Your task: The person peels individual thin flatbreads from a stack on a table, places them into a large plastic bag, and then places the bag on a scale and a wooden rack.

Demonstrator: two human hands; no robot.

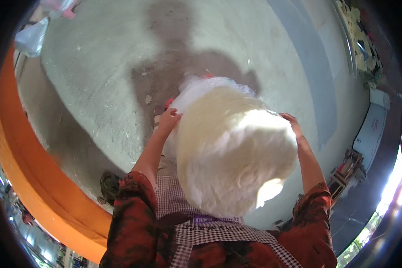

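Observation:
In front of my torso is a bulky cream-white bundle [236,157] of soft, padding-like material with a rounded, uneven top. A clear plastic bag [196,92] shows around its far side and lower part. My left hand [171,118] grips the bag at the bundle's left side, thumb and fingers close together. On the opposite side, my right hand [292,123] holds the far right edge, its fingertips partly hidden behind the bundle. Sunlight falls on the top right of the material. The bundle hides most of my legs and feet.
Under me is a concrete floor [97,67] with small scraps and my shadow. An orange-covered surface [53,187] curves along my left. To the right stand a wooden rack [346,174] and a pale box [370,134]. Yellowish scraps [358,40] are piled far right; plastic bags [31,37] lie far left.

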